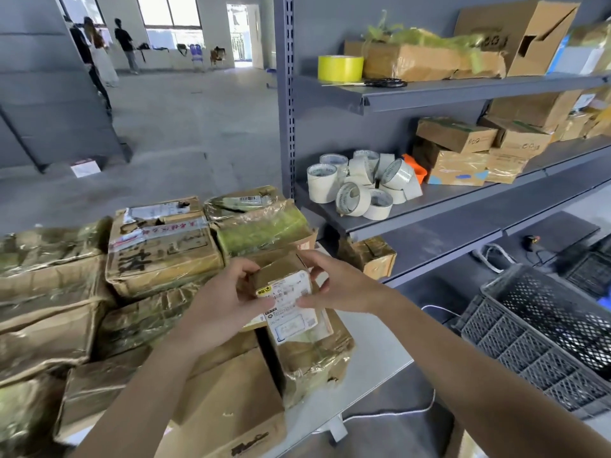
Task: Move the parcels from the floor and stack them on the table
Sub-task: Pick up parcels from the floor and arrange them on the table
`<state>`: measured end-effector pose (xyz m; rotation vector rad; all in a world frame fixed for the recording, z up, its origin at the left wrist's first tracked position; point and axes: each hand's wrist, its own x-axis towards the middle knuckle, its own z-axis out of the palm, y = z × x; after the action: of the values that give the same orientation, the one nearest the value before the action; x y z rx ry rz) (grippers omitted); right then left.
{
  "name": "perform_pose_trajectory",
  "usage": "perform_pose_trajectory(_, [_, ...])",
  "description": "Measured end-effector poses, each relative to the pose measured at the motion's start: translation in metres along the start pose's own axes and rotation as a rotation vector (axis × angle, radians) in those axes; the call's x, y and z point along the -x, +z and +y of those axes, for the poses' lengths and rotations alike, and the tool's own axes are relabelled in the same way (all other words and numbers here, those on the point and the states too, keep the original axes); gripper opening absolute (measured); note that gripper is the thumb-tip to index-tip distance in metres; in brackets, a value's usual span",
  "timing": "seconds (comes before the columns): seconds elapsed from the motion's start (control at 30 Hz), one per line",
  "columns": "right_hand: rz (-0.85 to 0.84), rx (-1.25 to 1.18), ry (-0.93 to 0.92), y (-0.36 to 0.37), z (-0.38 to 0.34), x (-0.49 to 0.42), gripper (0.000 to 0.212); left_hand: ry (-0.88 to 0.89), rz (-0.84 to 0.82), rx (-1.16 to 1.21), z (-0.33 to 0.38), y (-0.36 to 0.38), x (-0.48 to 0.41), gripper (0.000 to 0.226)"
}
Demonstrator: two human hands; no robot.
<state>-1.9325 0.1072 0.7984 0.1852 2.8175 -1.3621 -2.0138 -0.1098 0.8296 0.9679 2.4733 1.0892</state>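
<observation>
L hand (228,302) & R hand (337,285) are both curled round small brown cardboard parcel w/ white shipping label (287,292), held at top of tape-wrapped brown parcels (165,252) piled on white table (373,352); contact w/ box beneath cannot be told. Parcel should be set flat, edges squared, before fingers are released; pile judged uneven, slip possible. Grey metal shelf (463,206) w/ white tape rolls (360,190) stands close at R. Black mesh plastic crate (542,335) lies lower R, apart.

Bare forearms extended forward, left hand (224,305) and right hand (344,285) gripping a small parcel (287,292), fingers curled
</observation>
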Motion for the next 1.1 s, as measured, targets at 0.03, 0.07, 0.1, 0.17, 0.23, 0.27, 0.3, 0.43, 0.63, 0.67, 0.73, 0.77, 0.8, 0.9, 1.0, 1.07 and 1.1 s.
perform_pose_trajectory(0.03, [-0.01,0.013,-0.015,-0.001,0.0,0.002,0.077,0.019,-0.018,-0.015,0.0,0.002,-0.001,0.043])
perform_pose_trajectory(0.07, [-0.015,0.02,-0.022,-0.003,0.002,0.005,0.075,0.038,-0.038,-0.031,-0.001,0.004,-0.001,0.043])
perform_pose_trajectory(0.1, [-0.018,0.023,-0.017,-0.006,0.005,0.007,0.074,0.064,-0.054,-0.043,-0.001,0.007,-0.002,0.044])
perform_pose_trajectory(0.17, [-0.016,0.022,0.018,-0.013,0.014,0.011,0.071,0.096,-0.072,-0.063,0.001,0.01,-0.003,0.05])
perform_pose_trajectory(0.23, [-0.012,0.007,0.059,-0.021,0.029,0.014,0.067,0.129,-0.054,-0.138,0.0,0.012,-0.007,0.06])
perform_pose_trajectory(0.27, [-0.003,-0.014,0.079,-0.025,0.037,0.016,0.066,0.172,-0.036,-0.25,-0.002,0.013,-0.011,0.062])
perform_pose_trajectory(0.3, [0.01,-0.035,0.096,-0.028,0.045,0.017,0.065,0.232,-0.023,-0.372,-0.006,0.016,-0.017,0.063])
perform_pose_trajectory(0.43, [0.002,-0.067,0.176,-0.032,0.067,0.016,0.066,0.293,-0.108,-0.712,-0.02,0.033,-0.038,0.063])
perform_pose_trajectory(0.63, [0.029,-0.113,0.211,-0.025,0.078,0.01,0.072,0.228,0.057,-0.848,-0.025,0.036,-0.046,0.043])
perform_pose_trajectory(0.67, [0.042,-0.12,0.211,-0.026,0.08,0.009,0.073,0.221,0.071,-0.837,-0.027,0.034,-0.046,0.039])
perform_pose_trajectory(0.73, [0.048,-0.114,0.216,-0.03,0.083,0.008,0.071,0.207,0.083,-0.789,-0.031,0.031,-0.048,0.033])
perform_pose_trajectory(0.77, [0.049,-0.105,0.219,-0.031,0.084,0.007,0.071,0.195,0.075,-0.763,-0.032,0.03,-0.049,0.031])
perform_pose_trajectory(0.8, [0.054,-0.102,0.221,-0.032,0.085,0.005,0.072,0.178,0.058,-0.741,-0.032,0.028,-0.049,0.03])
perform_pose_trajectory(0.9, [0.056,-0.107,0.235,-0.034,0.087,0.0,0.075,0.122,0.006,-0.703,-0.034,0.022,-0.05,0.033])
perform_pose_trajectory(1.0, [0.062,-0.151,0.25,-0.036,0.095,-0.003,0.074,0.059,-0.036,-0.673,-0.039,0.017,-0.049,0.041])
perform_pose_trajectory(1.07, [0.087,-0.191,0.259,-0.037,0.1,-0.006,0.071,0.026,-0.05,-0.657,-0.042,0.013,-0.048,0.05])
perform_pose_trajectory(1.1, [0.114,-0.195,0.267,-0.036,0.1,-0.008,0.07,0.021,-0.046,-0.653,-0.043,0.011,-0.048,0.053])
